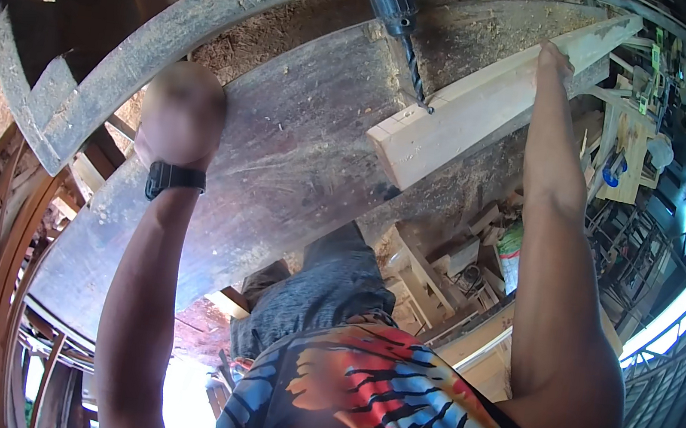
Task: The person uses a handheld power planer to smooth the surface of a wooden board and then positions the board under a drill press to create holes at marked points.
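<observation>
A thick, pale wooden beam [468, 118] lies slantwise across the worktable [286, 120]. Above its near end hangs a drill chuck [392, 8] with a dark spiral drill bit [414, 72]; the bit's tip meets the beam's top edge, though I cannot tell how deep it is. Farther along the beam, at the upper right, my right hand [556, 62] grips the wood. My left hand [182, 119], with a black watch on its wrist, is raised at the left near a curved, dusty piece. Blur covers its fingers, so what they may hold is hidden.
A curved, sawdust-covered piece [167, 35] arches across the upper left. Curved wooden strips [8, 257] stand at the far left. Offcuts [431, 269] lie below the table, and more boards [628, 152] crowd the right. Wood shavings cover parts of the table.
</observation>
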`<state>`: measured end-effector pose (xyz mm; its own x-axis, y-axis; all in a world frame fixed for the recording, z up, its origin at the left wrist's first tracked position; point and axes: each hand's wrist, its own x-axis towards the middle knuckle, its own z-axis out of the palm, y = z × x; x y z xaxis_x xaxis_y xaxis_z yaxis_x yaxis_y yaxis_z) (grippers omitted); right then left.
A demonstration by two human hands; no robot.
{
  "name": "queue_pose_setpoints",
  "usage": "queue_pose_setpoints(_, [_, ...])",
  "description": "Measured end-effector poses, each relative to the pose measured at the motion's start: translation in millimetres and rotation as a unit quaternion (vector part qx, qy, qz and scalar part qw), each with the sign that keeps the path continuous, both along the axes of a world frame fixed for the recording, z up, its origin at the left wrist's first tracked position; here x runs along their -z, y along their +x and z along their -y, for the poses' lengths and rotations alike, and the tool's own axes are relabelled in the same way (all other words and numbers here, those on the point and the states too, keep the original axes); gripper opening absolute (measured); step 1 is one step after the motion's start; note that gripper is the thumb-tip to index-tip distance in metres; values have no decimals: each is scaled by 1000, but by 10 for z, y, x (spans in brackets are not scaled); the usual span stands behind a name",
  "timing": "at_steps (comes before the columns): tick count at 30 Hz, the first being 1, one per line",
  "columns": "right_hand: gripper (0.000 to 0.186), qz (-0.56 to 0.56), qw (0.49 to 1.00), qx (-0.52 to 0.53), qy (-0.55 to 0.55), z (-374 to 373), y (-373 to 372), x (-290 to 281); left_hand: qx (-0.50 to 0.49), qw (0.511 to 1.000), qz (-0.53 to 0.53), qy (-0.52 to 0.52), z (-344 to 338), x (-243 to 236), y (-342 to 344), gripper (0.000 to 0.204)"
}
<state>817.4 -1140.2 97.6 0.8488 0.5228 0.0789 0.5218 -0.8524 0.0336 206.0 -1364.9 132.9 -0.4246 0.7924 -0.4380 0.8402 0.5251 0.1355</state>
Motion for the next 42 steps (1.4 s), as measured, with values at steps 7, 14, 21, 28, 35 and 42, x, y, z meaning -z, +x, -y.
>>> queue_pose_setpoints(7, [71,53,997,26,-56,-199,312,59,2,1000,2,-16,-28,-20,28,51])
queue_pose_setpoints(14, [67,52,994,19,-99,-83,92,277,-14,1000,-14,-21,42,-7,-28,51])
queue_pose_setpoints(21, [76,58,991,112,51,-418,1014,-400,10,998,60,-18,-199,-42,215,53])
queue_pose_setpoints(28, [78,-39,998,13,-45,-149,-143,-88,-5,999,-16,-33,2,-64,-24,56])
queue_pose_setpoints(35, [118,-161,982,61,74,-19,439,-22,-14,999,-21,-33,-48,-9,60,59])
queue_pose_setpoints(42, [60,-440,841,10,314,366,-138,-333,-7,994,-95,-54,75,86,-64,61])
